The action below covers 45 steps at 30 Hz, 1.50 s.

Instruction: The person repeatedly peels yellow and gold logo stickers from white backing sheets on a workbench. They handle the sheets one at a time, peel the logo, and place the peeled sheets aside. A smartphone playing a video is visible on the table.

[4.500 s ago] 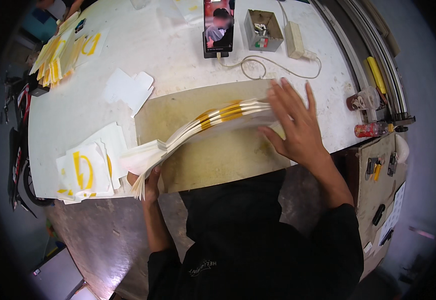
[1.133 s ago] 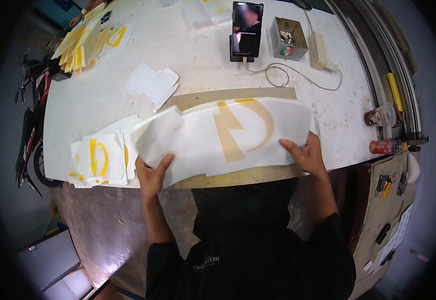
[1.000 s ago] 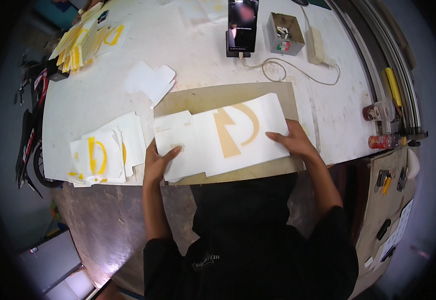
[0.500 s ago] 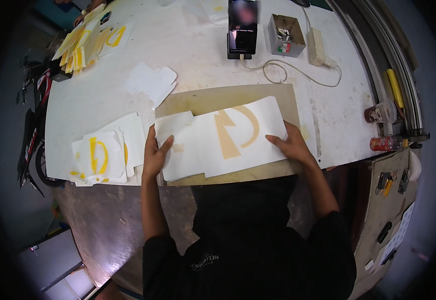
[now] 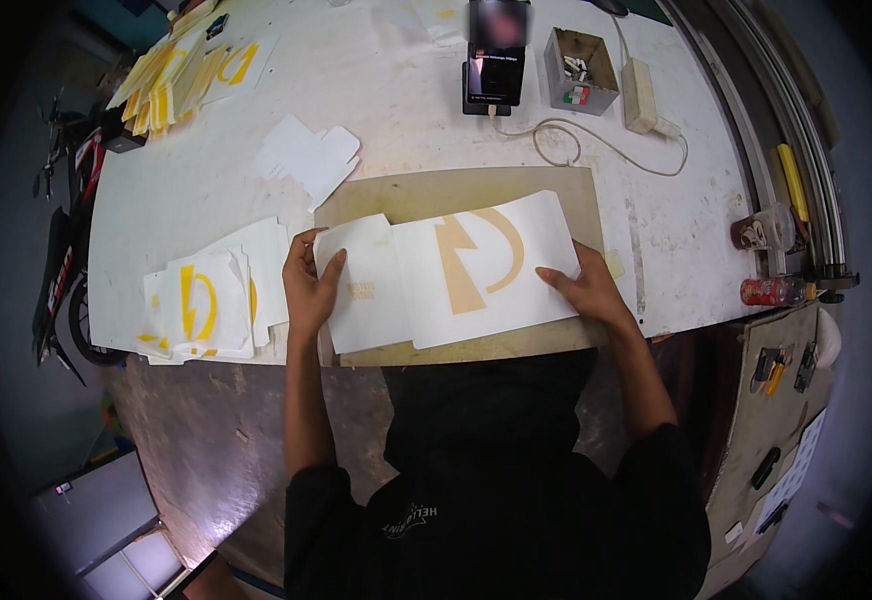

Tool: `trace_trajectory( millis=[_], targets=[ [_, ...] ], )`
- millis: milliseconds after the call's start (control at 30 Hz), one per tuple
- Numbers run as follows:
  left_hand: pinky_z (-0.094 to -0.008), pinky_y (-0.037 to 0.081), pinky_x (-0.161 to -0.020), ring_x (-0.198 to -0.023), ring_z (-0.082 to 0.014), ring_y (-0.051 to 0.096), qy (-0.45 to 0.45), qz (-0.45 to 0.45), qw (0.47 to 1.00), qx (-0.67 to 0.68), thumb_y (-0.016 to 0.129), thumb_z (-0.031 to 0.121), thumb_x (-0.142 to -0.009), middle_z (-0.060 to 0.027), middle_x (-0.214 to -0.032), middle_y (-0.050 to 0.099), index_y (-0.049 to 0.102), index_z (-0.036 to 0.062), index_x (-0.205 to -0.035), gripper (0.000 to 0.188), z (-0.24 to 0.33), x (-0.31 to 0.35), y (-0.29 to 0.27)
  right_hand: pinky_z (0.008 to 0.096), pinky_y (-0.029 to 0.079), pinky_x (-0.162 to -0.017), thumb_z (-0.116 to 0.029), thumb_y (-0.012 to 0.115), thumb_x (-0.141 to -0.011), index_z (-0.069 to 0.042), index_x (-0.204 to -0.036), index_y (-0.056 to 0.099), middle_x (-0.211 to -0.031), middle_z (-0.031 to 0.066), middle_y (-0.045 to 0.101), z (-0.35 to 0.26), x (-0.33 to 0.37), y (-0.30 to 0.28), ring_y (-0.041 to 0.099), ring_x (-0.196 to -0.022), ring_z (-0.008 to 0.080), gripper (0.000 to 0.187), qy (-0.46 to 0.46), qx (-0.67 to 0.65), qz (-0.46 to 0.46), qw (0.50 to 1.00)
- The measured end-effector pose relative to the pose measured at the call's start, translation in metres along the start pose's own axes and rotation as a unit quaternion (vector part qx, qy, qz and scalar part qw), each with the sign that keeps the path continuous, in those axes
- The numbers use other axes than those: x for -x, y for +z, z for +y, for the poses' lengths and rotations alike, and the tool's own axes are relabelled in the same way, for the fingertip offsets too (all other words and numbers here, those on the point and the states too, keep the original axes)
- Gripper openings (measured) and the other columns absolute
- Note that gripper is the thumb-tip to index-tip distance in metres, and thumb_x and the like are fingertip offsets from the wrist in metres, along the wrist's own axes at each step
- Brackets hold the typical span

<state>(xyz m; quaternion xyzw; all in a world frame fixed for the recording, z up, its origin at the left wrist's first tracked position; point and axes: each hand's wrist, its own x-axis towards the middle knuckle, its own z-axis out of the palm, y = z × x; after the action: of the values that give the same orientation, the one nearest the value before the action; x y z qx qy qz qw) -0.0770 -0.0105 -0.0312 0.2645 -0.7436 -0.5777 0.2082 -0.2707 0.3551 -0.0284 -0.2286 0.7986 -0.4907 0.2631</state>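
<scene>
Head view: white printed paper, perhaps stacked, over tan board
Left hand: pinching left end
Right hand: pinching right end

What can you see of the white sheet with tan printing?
The white paper-like sheet bears a tan lightning bolt and curved arc on its right part, and small tan marks on its left. Its long edges are stepped. It lies over a brownish rectangular board, right end angled away from the person; whether it touches is unclear. The left hand and right hand grip opposite ends, thumbs on top.
</scene>
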Motion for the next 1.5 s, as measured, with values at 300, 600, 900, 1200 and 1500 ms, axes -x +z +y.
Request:
trace_trajectory(
  millis=[300,600,900,1200,1500],
  targets=[
    [-0.038,0.056,-0.1,-0.118,-0.0339,0.071,0.141,-0.042,0.974,-0.171,0.076,-0.005,-0.083,-0.022,-0.128,0.071,0.07,-0.0017,-0.116,0.034,0.03,0.029,0.011,0.0371,0.055,-0.09,-0.014,0.077,-0.092,0.006,-0.13,0.064,-0.113,0.0198,0.076,-0.008,0.002,0.001,0.072,-0.099,0.0242,0.045,0.013,0.01,0.013,1.0],
    [-0.0498,0.047,-0.113,-0.139,-0.0416,0.054,0.255,-0.036,0.902,-0.346,0.089,0.016,-0.079,-0.0205,-0.151,0.056,0.07,0.0024,-0.13,0.056,0.031,0.067,0.021,0.0354,0.056,-0.091,-0.008,0.075,-0.094,0.007,-0.131,0.063,-0.113,0.0175,0.075,-0.01,0.002,0.006,0.07,-0.099,0.0204,0.042,0.019,-0.033,-0.001,0.999],
    [-0.0462,0.051,-0.105,-0.128,-0.0359,0.062,0.237,0.002,0.934,-0.266,0.083,0.015,-0.088,-0.0198,-0.144,0.06,0.059,-0.0016,-0.134,0.054,0.023,0.065,0.02,0.035,0.055,-0.09,-0.009,0.075,-0.094,0.007,-0.126,0.065,-0.111,0.0163,0.076,-0.016,0.002,0.005,0.07,-0.098,0.0195,0.037,0.025,-0.012,0.004,1.0],
    [-0.027,0.054,-0.076,-0.088,-0.0148,0.068,-0.283,0.018,0.952,0.118,0.081,0.033,-0.094,-0.0098,-0.104,0.071,0.048,-0.0075,-0.139,0.069,0.019,-0.01,-0.031,0.0344,0.055,-0.091,-0.014,0.076,-0.095,0.006,-0.126,0.066,-0.11,0.014,0.076,-0.009,0.002,0.004,0.069,-0.099,0.0185,0.038,0.025,-0.014,0.001,1.0],
    [-0.0345,0.057,-0.094,-0.109,-0.0213,0.069,-0.264,-0.089,0.928,0.249,0.061,0.039,-0.106,-0.0137,-0.123,0.069,0.052,-0.0045,-0.141,0.056,0.024,-0.007,-0.016,0.0336,0.055,-0.089,-0.015,0.076,-0.095,0.006,-0.125,0.066,-0.11,0.0137,0.076,-0.012,0.003,0.002,0.069,-0.098,0.0175,0.038,0.03,-0.051,-0.015,0.998]
  ],
)
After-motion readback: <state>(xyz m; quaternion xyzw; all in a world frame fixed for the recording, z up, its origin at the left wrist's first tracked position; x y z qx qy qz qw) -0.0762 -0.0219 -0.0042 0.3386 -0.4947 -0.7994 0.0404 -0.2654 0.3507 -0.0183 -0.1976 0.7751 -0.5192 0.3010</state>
